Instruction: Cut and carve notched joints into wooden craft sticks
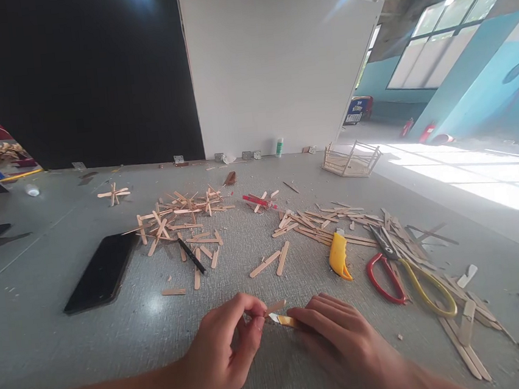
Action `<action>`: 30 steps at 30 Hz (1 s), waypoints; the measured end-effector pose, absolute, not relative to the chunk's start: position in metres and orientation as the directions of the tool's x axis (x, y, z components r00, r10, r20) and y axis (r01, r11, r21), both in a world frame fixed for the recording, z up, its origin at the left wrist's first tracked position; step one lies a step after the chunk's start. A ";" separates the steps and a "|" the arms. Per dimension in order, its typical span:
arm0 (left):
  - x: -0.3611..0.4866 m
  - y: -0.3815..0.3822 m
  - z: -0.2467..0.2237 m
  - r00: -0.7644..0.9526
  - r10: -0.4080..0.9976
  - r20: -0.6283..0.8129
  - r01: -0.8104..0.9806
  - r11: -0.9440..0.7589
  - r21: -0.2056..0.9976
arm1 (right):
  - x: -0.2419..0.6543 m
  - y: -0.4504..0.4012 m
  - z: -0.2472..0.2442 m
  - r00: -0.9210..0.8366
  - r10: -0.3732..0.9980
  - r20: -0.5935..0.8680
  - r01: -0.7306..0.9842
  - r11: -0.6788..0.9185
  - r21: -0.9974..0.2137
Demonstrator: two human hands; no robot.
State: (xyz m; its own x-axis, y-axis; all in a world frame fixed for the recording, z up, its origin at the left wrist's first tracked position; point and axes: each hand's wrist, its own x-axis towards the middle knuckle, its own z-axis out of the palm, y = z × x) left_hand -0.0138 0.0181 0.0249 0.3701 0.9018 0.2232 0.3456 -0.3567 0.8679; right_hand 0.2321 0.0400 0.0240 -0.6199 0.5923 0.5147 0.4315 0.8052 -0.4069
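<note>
Near the front middle of the table, my left hand (230, 344) pinches a short piece of craft stick (277, 306) between thumb and fingertips. My right hand (341, 327) is closed over a yellow-handled knife (287, 321), most of which is hidden under the fingers. Its pale blade points left and meets or nearly meets the stick by my left fingertips; exact contact cannot be told. Two loose craft sticks (283, 258) lie beyond my hands. A yellow cutter (339, 257) and scissors (386, 249) with one red and one yellow handle rest beyond my right hand.
A black phone (102, 274) lies at left, with a black pen (192, 256) near piled stick pieces (182, 205). More sticks (327, 228) spread along the right. Farther back stand a small stick frame (351, 160), a glue stick (279, 147) and a white panel (279, 70).
</note>
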 end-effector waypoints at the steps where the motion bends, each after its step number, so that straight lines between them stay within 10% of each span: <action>1: -0.014 0.018 0.025 0.369 0.904 0.216 0.336 -0.346 0.876 | 0.232 0.040 0.024 -0.620 0.592 0.515 0.430 0.805 -0.408; 30: -0.011 0.022 0.024 0.365 0.900 0.238 0.389 -0.380 0.839 | 0.234 0.044 0.022 -0.580 0.594 0.558 0.457 0.804 -0.381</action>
